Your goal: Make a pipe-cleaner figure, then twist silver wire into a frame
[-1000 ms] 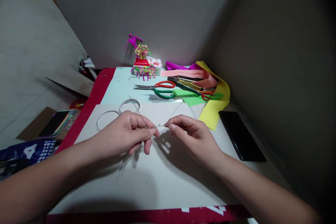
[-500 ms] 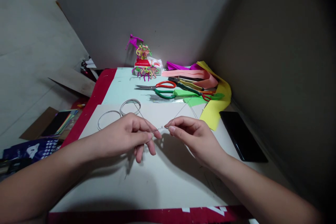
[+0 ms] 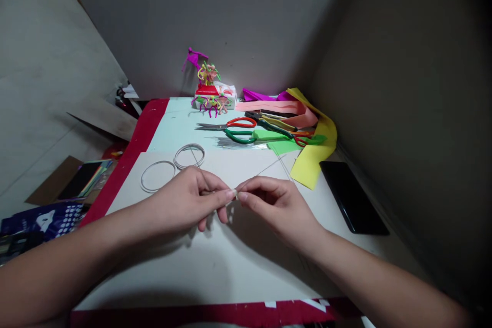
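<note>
My left hand (image 3: 203, 197) pinches a thin grey wire (image 3: 204, 178) between thumb and forefinger, above the middle of the pale board. My right hand (image 3: 274, 205) pinches the same wire at its twisted part, thumb against forefinger, with the fingertips of both hands almost touching. Straight wire ends stick up and outward from behind each hand. The twisted part is mostly covered by the fingertips. Just beyond my left hand lie two coils of wire, a thicker coil (image 3: 189, 156) and a looser wire ring (image 3: 157, 176).
Scissors (image 3: 226, 128), pliers (image 3: 272, 125) and a bundle of straight wires (image 3: 238, 143) lie farther back. Yellow crepe strips (image 3: 307, 169) and a black phone-like slab (image 3: 353, 197) are on the right. Small coloured wire figures (image 3: 209, 74) stand on a red-and-white box (image 3: 226, 95).
My hands have come closer together, and the left fingertips now cover the twisted part that showed between them. The right-hand wire end has tilted lower. The view has shifted slightly.
</note>
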Demonstrator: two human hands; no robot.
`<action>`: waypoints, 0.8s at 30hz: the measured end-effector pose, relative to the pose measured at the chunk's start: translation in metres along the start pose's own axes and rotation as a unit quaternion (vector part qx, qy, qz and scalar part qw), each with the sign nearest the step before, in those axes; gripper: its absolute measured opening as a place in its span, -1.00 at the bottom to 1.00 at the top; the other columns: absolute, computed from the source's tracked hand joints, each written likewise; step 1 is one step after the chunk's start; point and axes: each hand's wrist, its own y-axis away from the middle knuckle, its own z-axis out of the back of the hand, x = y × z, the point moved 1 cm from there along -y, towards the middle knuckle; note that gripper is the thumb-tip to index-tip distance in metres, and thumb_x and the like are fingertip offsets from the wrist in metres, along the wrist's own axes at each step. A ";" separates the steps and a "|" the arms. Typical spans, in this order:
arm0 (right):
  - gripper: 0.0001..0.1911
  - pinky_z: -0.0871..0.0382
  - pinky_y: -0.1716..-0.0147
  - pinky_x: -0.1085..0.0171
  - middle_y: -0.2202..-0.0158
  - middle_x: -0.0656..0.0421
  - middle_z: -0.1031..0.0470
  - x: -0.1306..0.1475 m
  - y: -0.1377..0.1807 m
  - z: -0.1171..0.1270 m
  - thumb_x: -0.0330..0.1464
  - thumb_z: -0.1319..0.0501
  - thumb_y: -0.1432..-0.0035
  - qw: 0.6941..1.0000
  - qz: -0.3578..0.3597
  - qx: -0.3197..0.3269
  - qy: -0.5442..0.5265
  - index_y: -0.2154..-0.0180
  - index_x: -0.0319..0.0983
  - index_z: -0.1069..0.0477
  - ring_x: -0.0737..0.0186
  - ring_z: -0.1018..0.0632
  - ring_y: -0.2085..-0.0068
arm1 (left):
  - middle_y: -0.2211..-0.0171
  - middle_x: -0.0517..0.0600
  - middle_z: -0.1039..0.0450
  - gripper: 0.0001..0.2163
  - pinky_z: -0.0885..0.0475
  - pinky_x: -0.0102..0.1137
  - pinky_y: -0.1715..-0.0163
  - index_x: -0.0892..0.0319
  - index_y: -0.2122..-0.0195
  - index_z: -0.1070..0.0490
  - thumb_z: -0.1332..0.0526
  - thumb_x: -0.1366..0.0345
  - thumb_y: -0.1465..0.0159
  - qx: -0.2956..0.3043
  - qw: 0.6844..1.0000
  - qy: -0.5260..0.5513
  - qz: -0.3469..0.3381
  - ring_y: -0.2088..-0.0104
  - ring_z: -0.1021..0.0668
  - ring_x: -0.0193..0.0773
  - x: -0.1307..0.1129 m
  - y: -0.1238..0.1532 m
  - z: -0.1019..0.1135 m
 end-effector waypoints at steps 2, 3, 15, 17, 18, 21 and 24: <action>-0.92 -0.21 0.50 0.38 0.50 0.21 -0.47 0.001 0.000 0.002 -0.42 -0.25 0.00 0.999 -0.016 0.013 -0.048 0.38 -0.26 -0.52 0.42 -0.36 0.50 | 0.57 -0.01 -0.52 -0.77 -0.20 -0.55 0.74 0.27 0.35 -0.54 -0.18 0.21 -0.18 -0.027 1.000 -0.006 -0.003 0.75 -0.31 -0.47 -0.002 0.003 -0.002; -0.90 -0.16 0.54 0.40 0.52 0.22 -0.45 0.001 0.000 0.003 -0.43 -0.23 -0.01 0.996 -0.029 0.024 -0.079 0.37 -0.26 -0.52 0.45 -0.31 0.54 | 0.58 -0.02 -0.51 -0.76 -0.19 -0.56 0.75 0.27 0.35 -0.54 -0.17 0.20 -0.19 -0.038 0.999 -0.010 -0.010 0.75 -0.30 -0.47 -0.003 0.004 -0.003; -0.73 0.24 0.67 0.41 0.63 0.27 -0.28 -0.003 -0.002 0.007 -0.26 -0.21 -0.12 0.922 -0.223 0.192 -0.250 0.42 -0.37 -0.48 0.54 -0.02 0.66 | 0.68 -0.05 -0.39 -0.67 -0.22 -0.52 0.67 0.20 0.65 -0.43 -0.11 0.22 -0.21 -0.096 0.982 -0.129 -0.099 0.63 -0.40 -0.35 0.003 0.014 -0.004; -0.72 0.25 0.67 0.41 0.63 0.28 -0.28 -0.005 -0.002 0.007 -0.23 -0.26 -0.08 0.917 -0.234 0.198 -0.256 0.44 -0.36 -0.47 0.55 -0.02 0.66 | 0.69 -0.06 -0.37 -0.67 -0.22 -0.52 0.66 0.19 0.64 -0.43 -0.10 0.19 -0.22 -0.082 0.984 -0.130 -0.086 0.64 -0.39 -0.36 0.005 0.015 -0.004; -0.74 0.25 0.67 0.42 0.61 0.27 -0.30 -0.005 -0.002 0.007 -0.24 -0.28 -0.05 0.917 -0.233 0.196 -0.256 0.45 -0.35 -0.46 0.55 -0.05 0.66 | 0.70 -0.07 -0.35 -0.67 -0.23 -0.52 0.66 0.19 0.64 -0.42 -0.10 0.19 -0.22 -0.073 0.986 -0.127 -0.079 0.64 -0.39 -0.36 0.005 0.016 -0.004; -0.77 0.17 0.66 0.42 0.51 0.22 -0.41 -0.005 -0.001 0.007 -0.27 -0.34 0.02 0.925 -0.218 0.191 -0.245 0.47 -0.32 -0.44 0.55 -0.14 0.63 | 0.72 -0.10 -0.32 -0.68 -0.22 -0.52 0.66 0.18 0.66 -0.39 -0.10 0.21 -0.21 -0.047 0.990 -0.114 -0.065 0.67 -0.34 -0.39 0.002 0.017 -0.004; -0.76 0.12 0.64 0.42 0.57 0.28 -0.34 -0.002 0.000 0.005 -0.27 -0.36 0.05 0.944 -0.171 0.193 -0.203 0.46 -0.32 -0.43 0.54 -0.14 0.62 | 0.74 -0.12 -0.28 -0.69 -0.19 -0.52 0.67 0.18 0.67 -0.36 -0.11 0.22 -0.20 -0.034 0.993 -0.100 -0.061 0.69 -0.30 -0.42 -0.002 0.018 -0.003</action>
